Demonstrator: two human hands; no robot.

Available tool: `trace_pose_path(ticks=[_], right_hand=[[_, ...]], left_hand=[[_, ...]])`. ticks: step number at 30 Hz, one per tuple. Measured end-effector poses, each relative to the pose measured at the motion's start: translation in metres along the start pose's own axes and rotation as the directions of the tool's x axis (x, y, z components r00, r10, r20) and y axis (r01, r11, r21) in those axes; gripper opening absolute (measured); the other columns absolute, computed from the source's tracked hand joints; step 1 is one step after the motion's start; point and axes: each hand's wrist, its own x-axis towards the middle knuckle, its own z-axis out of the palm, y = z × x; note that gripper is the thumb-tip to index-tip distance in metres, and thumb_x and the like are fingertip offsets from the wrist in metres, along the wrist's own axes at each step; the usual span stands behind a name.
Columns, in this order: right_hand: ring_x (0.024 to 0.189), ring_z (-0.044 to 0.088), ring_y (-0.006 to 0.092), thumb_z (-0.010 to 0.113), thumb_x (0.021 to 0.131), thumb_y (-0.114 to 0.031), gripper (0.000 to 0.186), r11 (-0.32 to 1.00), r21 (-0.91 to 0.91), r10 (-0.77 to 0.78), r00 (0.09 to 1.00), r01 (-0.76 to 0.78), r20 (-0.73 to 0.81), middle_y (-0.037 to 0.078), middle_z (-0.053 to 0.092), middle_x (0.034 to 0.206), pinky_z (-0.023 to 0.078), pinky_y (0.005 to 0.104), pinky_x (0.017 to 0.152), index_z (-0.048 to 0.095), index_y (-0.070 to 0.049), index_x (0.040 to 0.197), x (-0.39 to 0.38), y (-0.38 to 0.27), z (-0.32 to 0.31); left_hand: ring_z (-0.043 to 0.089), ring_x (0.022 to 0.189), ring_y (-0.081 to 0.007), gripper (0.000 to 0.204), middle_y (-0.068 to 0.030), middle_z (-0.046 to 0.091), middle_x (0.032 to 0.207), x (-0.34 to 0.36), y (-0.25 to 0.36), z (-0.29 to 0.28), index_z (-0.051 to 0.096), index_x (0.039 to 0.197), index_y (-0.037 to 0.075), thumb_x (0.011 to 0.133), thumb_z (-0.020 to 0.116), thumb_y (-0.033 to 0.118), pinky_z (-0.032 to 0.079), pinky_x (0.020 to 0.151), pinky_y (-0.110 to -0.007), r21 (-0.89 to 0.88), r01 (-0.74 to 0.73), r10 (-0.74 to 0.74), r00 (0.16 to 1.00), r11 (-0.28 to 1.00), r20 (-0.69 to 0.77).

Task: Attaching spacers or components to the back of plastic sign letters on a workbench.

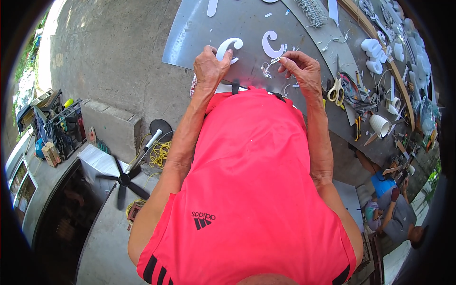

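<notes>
My left hand [210, 70] grips a white curved letter-like piece [224, 50] above a grey metal tabletop [187, 33]. Pinched in my right hand [303, 73] is a small pale strip [275, 61] with a tangle of thin wires dangling below it. Another white C-shaped piece [270, 50] lies just beyond my right hand. Small white scraps are scattered around it.
Scissors [336, 91], knives, pliers, white cut pieces [374, 54] and a wooden strip [403, 90] crowd the right. A standing fan [124, 179], yellow cable [160, 153] and concrete block [109, 118] are lower left. Another person [399, 216] is at lower right.
</notes>
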Motion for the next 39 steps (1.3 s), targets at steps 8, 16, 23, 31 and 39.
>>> trace_pose_path(ticks=[8,16,23,31,39], right_hand=[[0.074,0.072,0.0113,0.073,0.097,-0.011,0.015,1.0,0.027,0.005,0.996,-0.003,-0.089,0.006,0.075,0.089,0.053,0.0228,0.057,0.074,0.001,0.104,0.002,0.005,0.001],[0.071,0.072,0.0117,0.071,0.098,-0.012,0.017,0.998,-0.043,-0.054,0.973,0.046,-0.224,0.01,0.076,0.087,0.052,0.0212,0.053,0.072,0.003,0.106,0.022,0.001,0.006],[0.069,0.073,0.0159,0.068,0.101,-0.013,0.019,0.996,-0.02,-0.094,0.968,0.092,-0.233,0.014,0.076,0.087,0.06,0.0265,0.057,0.068,0.006,0.107,0.047,0.01,0.031],[0.071,0.075,0.0162,0.067,0.1,-0.012,0.019,0.999,-0.037,-0.019,0.947,0.008,-0.321,0.012,0.076,0.086,0.059,0.0275,0.053,0.068,0.006,0.105,0.052,0.03,0.041],[0.069,0.072,0.0204,0.073,0.091,-0.01,0.008,0.872,-0.487,-0.295,0.855,0.059,-0.426,0.011,0.074,0.083,0.056,0.0352,0.063,0.072,-0.002,0.093,0.059,0.065,0.038]], left_hand=[[0.074,0.075,-0.0416,0.053,-0.0241,0.072,0.078,0.002,0.005,-0.003,0.068,0.101,-0.003,0.087,0.078,0.047,0.058,0.07,-0.046,-0.19,-0.078,0.063,0.995,0.979,-0.08],[0.07,0.066,-0.0268,0.043,-0.0141,0.07,0.072,0.001,0.026,-0.015,0.072,0.1,0.0,0.086,0.082,0.039,0.055,0.061,-0.04,-0.2,-0.278,0.211,0.93,0.939,-0.302],[0.064,0.061,-0.0139,0.035,-0.0106,0.077,0.084,0.02,0.076,0.0,0.077,0.112,0.003,0.088,0.082,0.027,0.053,0.06,-0.03,-0.538,-0.38,0.428,0.903,0.752,-0.04],[0.074,0.07,-0.0189,0.021,-0.0137,0.078,0.083,0.057,0.081,0.014,0.081,0.103,0.006,0.091,0.076,0.022,0.058,0.068,-0.032,-0.405,-0.379,0.467,0.873,0.832,0.143],[0.074,0.066,-0.0231,0.023,-0.0118,0.076,0.075,0.086,0.097,0.028,0.083,0.102,0.012,0.088,0.074,0.028,0.058,0.069,-0.034,-0.145,-0.496,0.517,0.822,0.856,0.239]])
